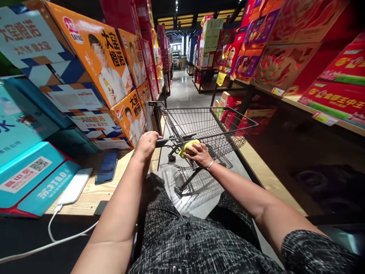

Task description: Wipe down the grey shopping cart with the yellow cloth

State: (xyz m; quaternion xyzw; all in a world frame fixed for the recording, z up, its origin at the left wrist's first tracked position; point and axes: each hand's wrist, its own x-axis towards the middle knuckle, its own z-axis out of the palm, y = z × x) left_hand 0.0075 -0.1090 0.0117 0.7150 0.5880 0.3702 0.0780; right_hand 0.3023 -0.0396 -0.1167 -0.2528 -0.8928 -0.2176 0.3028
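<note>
A small wire shopping cart (pixel 208 125) stands in the aisle in front of me. My left hand (pixel 147 144) is closed round the cart's grey handle bar (pixel 164 142) at its left end. My right hand (pixel 199 154) presses a yellow-green cloth (pixel 188 146) against the handle's right part, fingers curled over it. A thin bracelet sits on my right wrist. The cart basket looks empty.
Orange gift boxes (pixel 105 64) and teal boxes (pixel 25 175) fill the left wooden shelf (pixel 91 194), where a dark phone (pixel 107 166) and a white power bank (pixel 74 187) with cable lie. Red boxes (pixel 336 91) line the right shelves. The tiled aisle (pixel 182 91) runs ahead.
</note>
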